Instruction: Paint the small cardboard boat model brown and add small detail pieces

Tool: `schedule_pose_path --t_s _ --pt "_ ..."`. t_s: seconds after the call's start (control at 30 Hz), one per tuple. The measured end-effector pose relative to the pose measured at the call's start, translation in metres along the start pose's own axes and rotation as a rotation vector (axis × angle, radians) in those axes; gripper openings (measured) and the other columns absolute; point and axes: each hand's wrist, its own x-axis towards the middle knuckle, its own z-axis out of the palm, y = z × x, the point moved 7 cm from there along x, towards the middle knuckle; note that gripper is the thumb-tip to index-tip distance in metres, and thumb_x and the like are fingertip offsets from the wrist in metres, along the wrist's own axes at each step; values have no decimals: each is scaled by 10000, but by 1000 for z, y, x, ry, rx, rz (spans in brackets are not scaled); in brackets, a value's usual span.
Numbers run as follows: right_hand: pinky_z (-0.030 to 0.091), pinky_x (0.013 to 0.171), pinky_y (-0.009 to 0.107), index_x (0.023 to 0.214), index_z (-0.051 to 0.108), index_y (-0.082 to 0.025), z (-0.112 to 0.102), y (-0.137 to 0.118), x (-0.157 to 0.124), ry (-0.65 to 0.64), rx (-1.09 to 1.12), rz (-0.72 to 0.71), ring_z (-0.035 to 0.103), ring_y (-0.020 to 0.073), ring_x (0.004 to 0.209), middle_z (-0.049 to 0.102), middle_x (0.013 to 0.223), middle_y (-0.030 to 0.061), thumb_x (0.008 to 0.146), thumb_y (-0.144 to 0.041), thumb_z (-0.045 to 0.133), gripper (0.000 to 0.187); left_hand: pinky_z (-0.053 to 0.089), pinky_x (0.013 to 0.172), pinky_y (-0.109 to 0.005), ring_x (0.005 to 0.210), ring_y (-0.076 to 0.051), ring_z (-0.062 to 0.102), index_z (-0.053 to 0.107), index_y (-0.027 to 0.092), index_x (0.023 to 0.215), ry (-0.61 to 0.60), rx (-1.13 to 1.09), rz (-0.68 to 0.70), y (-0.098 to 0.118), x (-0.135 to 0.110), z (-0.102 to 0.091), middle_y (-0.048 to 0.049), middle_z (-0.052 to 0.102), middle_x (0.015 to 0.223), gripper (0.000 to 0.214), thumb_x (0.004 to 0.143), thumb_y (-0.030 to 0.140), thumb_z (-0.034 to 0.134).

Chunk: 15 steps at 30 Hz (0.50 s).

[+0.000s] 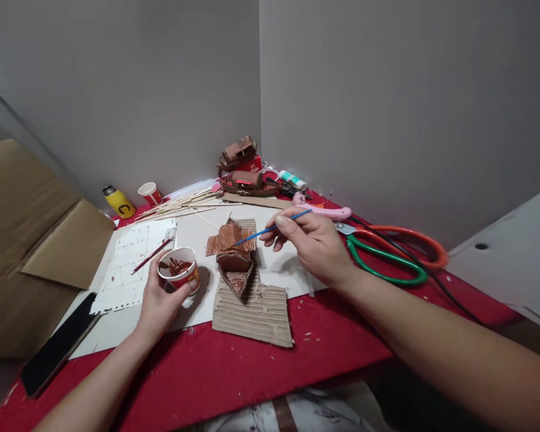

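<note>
My left hand [159, 303] is wrapped round a red and white paper cup [192, 281] with brown paint inside. Between the fingers of my right hand [308, 243] is a thin blue paintbrush [270, 228], its tip at the roof of a small brown model boat [234, 261]. The boat is made of cardboard, with a pointed end towards me and a curved cabin on top. Under it lies a piece of corrugated cardboard [252, 315]. Whether the brush tip touches the roof, I cannot tell.
On the red table [324, 354] are a sketched sheet [126, 264], a pencil [150, 257] and a phone [60, 345]. Large scissors [387, 277] lie right. Behind are wooden sticks [180, 204], a yellow bottle [119, 202] and two brown boats [247, 181]. A cardboard box [22, 240] stands left.
</note>
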Motion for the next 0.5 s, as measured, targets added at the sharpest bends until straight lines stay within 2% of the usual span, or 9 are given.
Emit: schedule_pose_path --t_s 0.13,0.27,0.43,0.5 --pt "554 464 229 802 658 -182 -4 8 5 54 3 9 669 133 558 713 677 30 852 -558 654 379 507 961 -456 1063 -273 673 459 244 1270 -2 -5 -37 -3 -4 -1 -82 675 1166 688 693 406 796" --pt "545 469 223 824 680 -179 -9 16 5 116 -32 -3 692 143 629 726 739 41 846 -547 668 369 509 954 -448 1046 -263 673 455 236 1251 47 -9 -59 -1 -5 -5 -79 670 1163 690 668 365 802" --pt "550 491 238 808 684 -189 -10 18 -1 78 17 52 669 132 558 726 676 25 823 -561 690 372 491 967 -443 1042 -248 659 455 240 1212 88 -61 -29 -1 0 -9 -62 648 1158 662 647 293 797" --pt "546 485 248 780 688 -201 -14 20 0 101 57 77 653 130 515 722 649 21 785 -591 712 391 479 979 -448 1054 -250 649 454 235 1185 107 -120 -31 -5 3 -10 -63 636 1159 648 637 270 798"
